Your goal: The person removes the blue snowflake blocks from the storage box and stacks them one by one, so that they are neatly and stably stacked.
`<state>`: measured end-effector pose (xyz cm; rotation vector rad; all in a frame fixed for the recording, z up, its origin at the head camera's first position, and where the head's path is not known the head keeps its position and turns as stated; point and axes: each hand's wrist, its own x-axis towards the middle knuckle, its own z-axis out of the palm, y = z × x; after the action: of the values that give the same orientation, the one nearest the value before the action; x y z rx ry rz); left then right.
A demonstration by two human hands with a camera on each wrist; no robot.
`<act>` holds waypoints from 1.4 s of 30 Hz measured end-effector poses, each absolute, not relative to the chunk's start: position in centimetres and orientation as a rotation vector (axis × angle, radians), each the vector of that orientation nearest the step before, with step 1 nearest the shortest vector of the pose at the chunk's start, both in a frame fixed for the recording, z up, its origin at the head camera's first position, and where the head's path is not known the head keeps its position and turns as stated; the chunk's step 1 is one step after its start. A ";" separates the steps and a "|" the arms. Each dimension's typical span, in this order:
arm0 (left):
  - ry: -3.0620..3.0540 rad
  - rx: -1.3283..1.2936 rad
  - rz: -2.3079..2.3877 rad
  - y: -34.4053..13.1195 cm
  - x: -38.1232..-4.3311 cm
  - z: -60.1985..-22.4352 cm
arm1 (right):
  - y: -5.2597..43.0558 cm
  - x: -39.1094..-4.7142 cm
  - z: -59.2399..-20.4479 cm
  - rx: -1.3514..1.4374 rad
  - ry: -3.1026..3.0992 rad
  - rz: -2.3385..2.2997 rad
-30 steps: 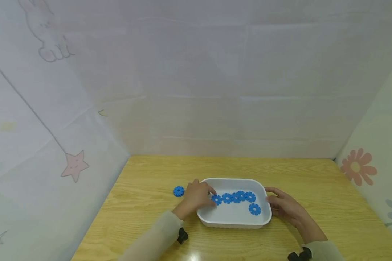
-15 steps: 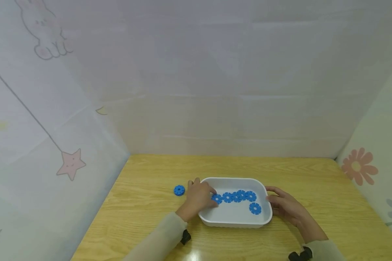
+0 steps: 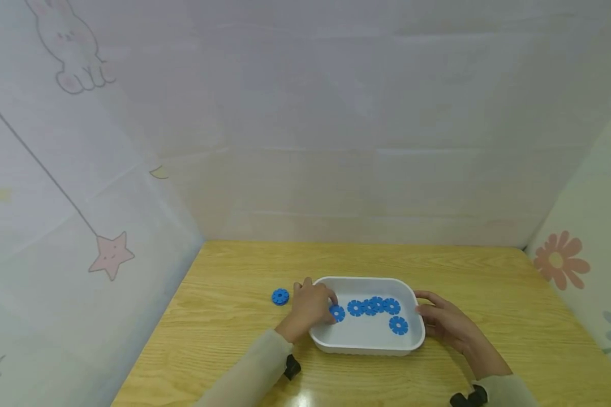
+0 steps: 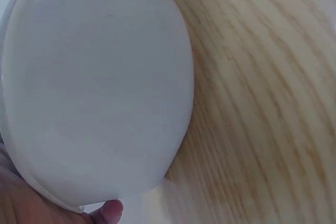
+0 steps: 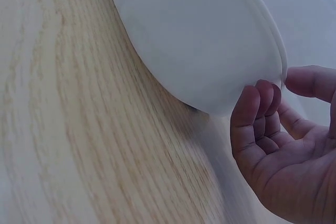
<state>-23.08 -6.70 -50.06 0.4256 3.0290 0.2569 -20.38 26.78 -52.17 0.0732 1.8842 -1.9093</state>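
A white plastic tray [image 3: 361, 348] sits on the table with several blue notched plastic discs [image 3: 378, 304] inside, some overlapping. My left hand [image 3: 309, 305] reaches over the tray's left rim, and its thumb and fingers pinch a blue disc [image 3: 338, 314] at that end. In the left wrist view the tray's outer wall [image 4: 105, 82] hides the disc; only part of the hand [image 4: 31, 205] shows at the rim. At the right end, my right hand [image 3: 445, 321] holds the tray by its side. Its curled fingers [image 5: 245, 106] meet the outer wall in the right wrist view.
More blue discs [image 3: 280, 297], seemingly stacked, lie on the wooden table [image 3: 224, 328] left of the tray. A pale cloth wall [image 3: 361, 141] stands behind the table, and printed cloth hangs at both sides.
The disc under my left fingers has shifted slightly left, away from the row of discs, and those fingers have drawn in around it. My right hand stays at the tray.
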 end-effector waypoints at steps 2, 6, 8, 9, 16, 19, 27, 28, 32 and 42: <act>3.032 0.438 0.274 -6.7 -23.1 -50.0 | 26.9 -20.4 -52.3 0.072 1.883 -1.910; 3.050 0.476 0.302 -6.9 -22.9 -50.2 | 27.0 -20.5 -52.5 0.071 1.874 -1.912; 3.057 0.491 0.309 -7.0 -22.8 -50.2 | 27.0 -20.5 -52.5 0.070 1.865 -1.916; 3.060 0.496 0.307 -7.0 -22.7 -50.2 | 27.0 -20.5 -52.6 0.069 1.864 -1.917; 3.070 0.517 0.334 -7.1 -22.7 -50.2 | 26.9 -20.5 -52.6 0.053 1.863 -1.916; 3.074 0.522 0.347 -7.1 -22.8 -50.2 | 26.9 -20.4 -52.5 0.053 1.867 -1.917; 3.065 0.528 0.402 -7.2 -23.0 -50.3 | 26.9 -20.4 -52.3 0.039 1.854 -1.923; 3.064 0.524 0.422 -7.2 -23.0 -50.3 | 26.9 -20.4 -52.3 0.039 1.854 -1.923; 3.052 0.506 0.544 -7.6 -23.0 -50.5 | 26.8 -20.4 -52.3 0.049 1.858 -1.922; 2.998 0.455 0.935 -8.6 -23.7 -50.7 | 26.8 -20.3 -52.2 0.057 1.879 -1.916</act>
<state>-23.66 -8.62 -50.68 0.4546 2.9979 0.9348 -20.31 26.78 -52.23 0.0565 1.8791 -1.9157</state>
